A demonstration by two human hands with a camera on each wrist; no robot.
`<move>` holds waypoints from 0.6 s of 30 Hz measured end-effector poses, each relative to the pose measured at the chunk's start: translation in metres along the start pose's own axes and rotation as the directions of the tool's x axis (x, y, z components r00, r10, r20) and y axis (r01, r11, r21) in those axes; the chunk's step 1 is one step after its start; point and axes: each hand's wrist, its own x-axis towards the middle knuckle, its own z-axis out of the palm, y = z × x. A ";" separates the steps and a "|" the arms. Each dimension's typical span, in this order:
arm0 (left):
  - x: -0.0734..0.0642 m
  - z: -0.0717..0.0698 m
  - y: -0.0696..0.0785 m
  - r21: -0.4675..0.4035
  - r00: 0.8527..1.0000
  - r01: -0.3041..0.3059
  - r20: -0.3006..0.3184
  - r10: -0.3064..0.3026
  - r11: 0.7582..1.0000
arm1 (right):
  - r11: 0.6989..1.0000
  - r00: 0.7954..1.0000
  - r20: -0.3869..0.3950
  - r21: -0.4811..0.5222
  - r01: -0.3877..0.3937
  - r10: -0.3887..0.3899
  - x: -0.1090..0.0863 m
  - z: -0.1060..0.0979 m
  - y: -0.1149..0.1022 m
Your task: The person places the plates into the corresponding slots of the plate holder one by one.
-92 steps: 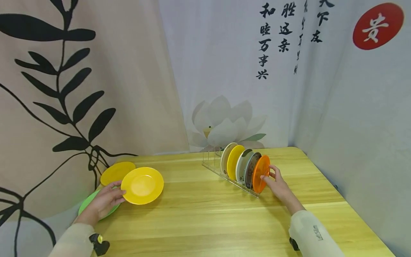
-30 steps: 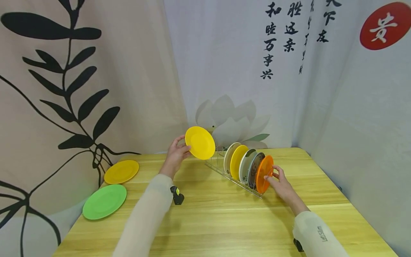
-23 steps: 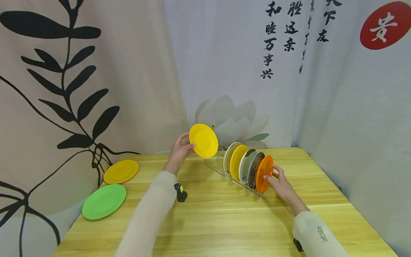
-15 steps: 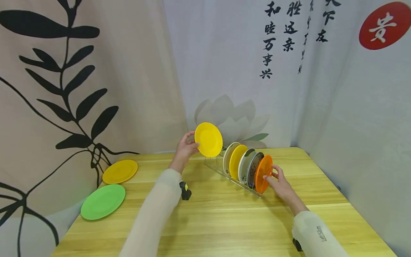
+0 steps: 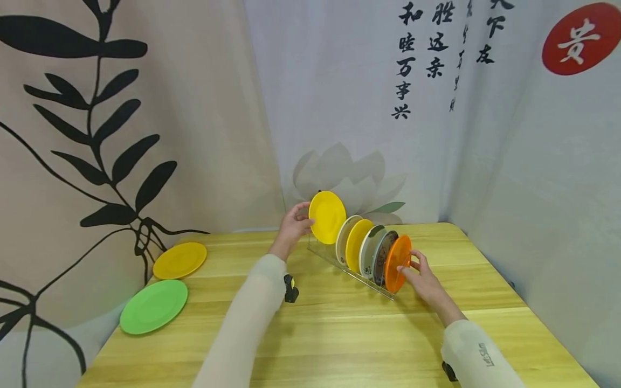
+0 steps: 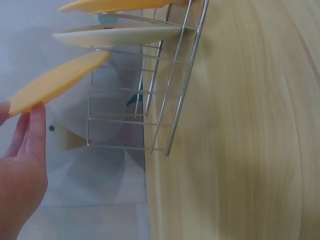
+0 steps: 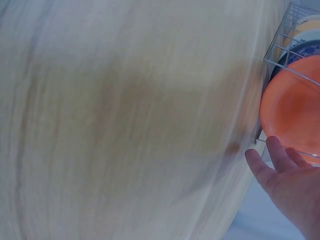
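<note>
A wire dish rack (image 5: pixel 359 277) stands on the wooden table, with several plates upright in a row. My left hand (image 5: pixel 293 226) pinches a yellow plate (image 5: pixel 328 217) by its left edge, above the rack's left end. In the left wrist view, this tilted yellow plate (image 6: pixel 57 82) is apart from the white plate (image 6: pixel 120 36) in the rack. At the rack's right end, my right hand (image 5: pixel 424 277) is by the orange plate (image 5: pixel 398 263). Extended fingers (image 7: pixel 275 152) reach its lower edge and the rack's end wire; whether they touch the plate or only the wire is unclear.
On the left of the table (image 5: pixel 310 345), another yellow plate (image 5: pixel 179 260) and a green plate (image 5: pixel 153 306) lie flat. A printed cloth backdrop (image 5: pixel 218 108) hangs behind, and a pale cloth (image 5: pixel 543 161) borders the right side.
My left hand has carried the yellow plate from the table's left side rightward to the rack; over the last half second it moved right and slightly down. My right hand has stayed put.
</note>
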 end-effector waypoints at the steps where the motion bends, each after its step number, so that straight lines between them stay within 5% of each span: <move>1: 0.001 0.001 -0.001 0.005 1.000 -0.003 0.010 0.003 1.000 | 1.000 1.000 0.000 0.000 0.001 -0.001 0.000 0.000 0.000; 11: -0.001 0.015 -0.014 0.061 0.998 -0.019 0.053 0.016 0.998 | 1.000 1.000 -0.001 -0.014 -0.016 0.016 -0.001 0.001 0.001; 18: -0.007 0.018 -0.021 0.086 1.000 -0.005 -0.020 0.007 0.996 | 1.000 1.000 -0.008 -0.014 -0.002 0.002 -0.002 0.002 0.000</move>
